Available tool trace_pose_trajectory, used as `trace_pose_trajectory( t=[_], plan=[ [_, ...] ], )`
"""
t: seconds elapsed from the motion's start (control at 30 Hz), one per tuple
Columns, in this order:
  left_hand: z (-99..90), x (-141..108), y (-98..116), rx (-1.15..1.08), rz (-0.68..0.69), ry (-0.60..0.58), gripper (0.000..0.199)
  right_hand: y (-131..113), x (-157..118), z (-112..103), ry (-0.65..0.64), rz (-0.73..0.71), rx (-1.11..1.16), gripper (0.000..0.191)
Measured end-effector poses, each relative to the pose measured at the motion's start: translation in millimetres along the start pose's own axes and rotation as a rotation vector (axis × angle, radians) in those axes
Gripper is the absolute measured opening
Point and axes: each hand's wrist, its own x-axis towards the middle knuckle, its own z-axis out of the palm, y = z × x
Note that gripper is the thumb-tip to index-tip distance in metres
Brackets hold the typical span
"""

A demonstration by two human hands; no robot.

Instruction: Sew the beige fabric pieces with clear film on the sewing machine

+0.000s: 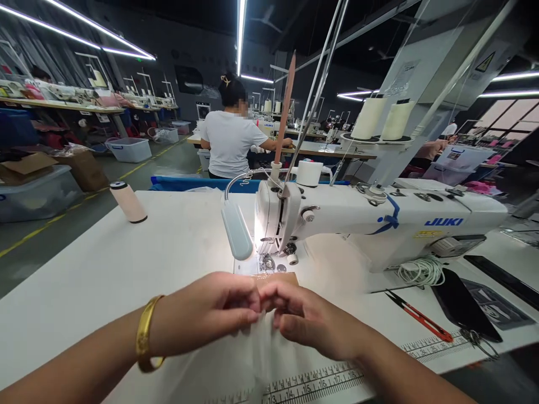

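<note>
My left hand (210, 306), with a gold bangle on its wrist, pinches a thin whitish strip of fabric (261, 350) between thumb and fingers. Close beside it, my right hand (314, 322) has its fingers curled at the top of the same strip; the exact grip is partly hidden. The fabric hangs down toward the table's front edge. Just beyond my fingertips are the presser foot (267, 262) of a white sewing machine (337, 210) and a brown piece (284, 278) lying on its bed.
A pale thread cone (128, 203) stands on the left of the white table (177, 235). At right lie red-handled thread snips (421, 318), a black phone (463, 306) and a coiled pale cord (421, 272). A ruler tape (315, 384) runs along the front. A person (233, 134) sits ahead.
</note>
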Motion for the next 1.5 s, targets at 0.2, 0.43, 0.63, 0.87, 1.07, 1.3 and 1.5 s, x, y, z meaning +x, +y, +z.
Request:
trace_pose_trajectory(
  t=[0.2,0.43,0.63,0.87,1.07,1.3,1.5],
  plan=[
    [-17.5,19.0,-19.8,-0.094,-0.113,0.114,0.026,32.5,34.3,-0.1,0.231,0.04,-0.072,0.041],
    [-8.3,23.0,-35.6,-0.124,-0.101,0.167,0.036,27.5,30.5,2.2,0.31,0.032,-0.181,0.026],
    [-7.6,22.3,-32.7,-0.167,-0.131,0.223,0.038,27.2,31.3,2.4,0.309,0.047,-0.15,0.033],
    [-7.1,23.1,-40.0,-0.161,-0.116,0.259,0.043,34.5,31.9,4.2,0.354,-0.006,-0.12,0.025],
    [-3.5,23.5,-46.1,-0.124,-0.123,0.281,0.047,37.4,33.6,1.8,0.346,0.01,-0.027,0.027],
    [-3.3,24.0,-53.3,-0.139,-0.117,0.315,0.048,31.0,32.5,1.9,0.39,-0.009,-0.012,0.034],
    [-4.7,26.6,-53.7,-0.139,-0.148,0.31,0.051,30.7,32.1,2.2,0.41,0.004,0.026,0.032]
  ],
)
